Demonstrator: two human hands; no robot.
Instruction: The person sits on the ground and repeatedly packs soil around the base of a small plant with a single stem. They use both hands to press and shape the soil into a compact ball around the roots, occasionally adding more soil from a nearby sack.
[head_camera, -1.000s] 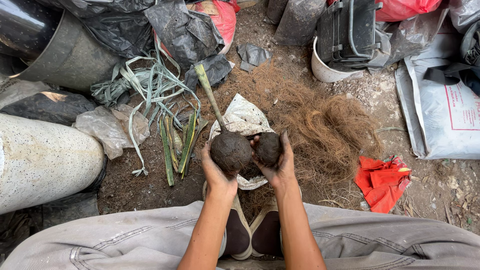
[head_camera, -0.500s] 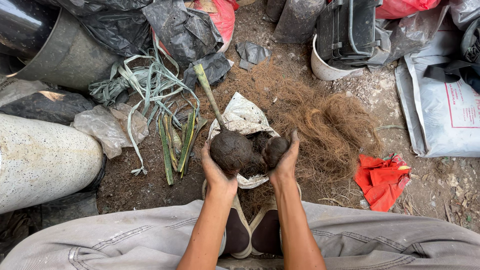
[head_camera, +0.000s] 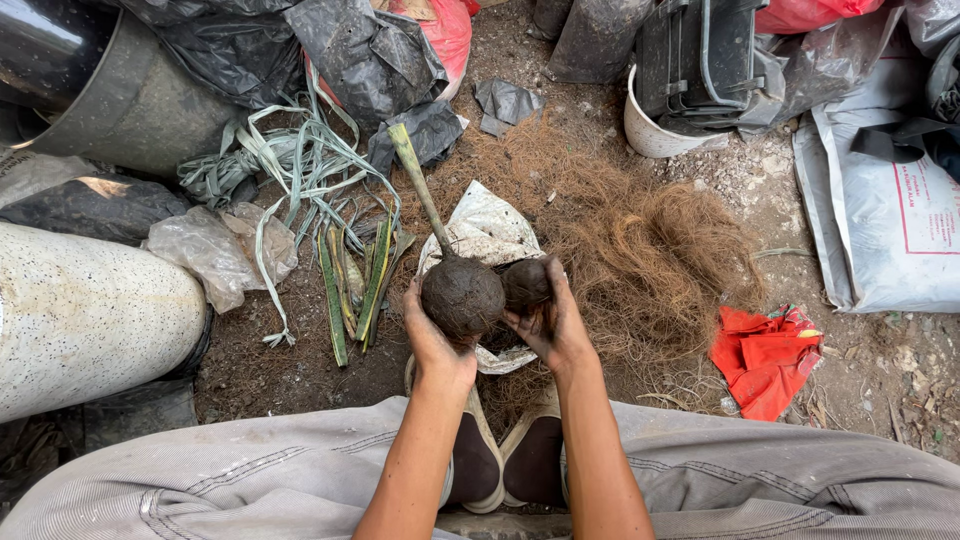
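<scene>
My left hand (head_camera: 432, 345) cups a round ball of dark soil (head_camera: 462, 296) from below; a green stem cutting (head_camera: 420, 185) sticks up out of it, tilted away to the left. My right hand (head_camera: 555, 325) holds a smaller dark soil clump (head_camera: 527, 284) pressed against the right side of the ball. Both hands hover over a white plastic bag (head_camera: 487, 228) lying open on the ground. A heap of brown coconut fibre (head_camera: 640, 240) spreads to the right of the hands.
Cut green leaf strips (head_camera: 350, 275) and pale ribbon lie to the left. A speckled concrete cylinder (head_camera: 85, 320) sits far left, black plastic bags (head_camera: 360, 50) at the back, a white bucket (head_camera: 655, 135), a white sack (head_camera: 890, 210) and a red cloth (head_camera: 765, 355) on the right. My feet (head_camera: 505, 455) are below.
The two soil lumps were pushed together and have come slightly apart again; my hands stayed in about the same place over the white bag.
</scene>
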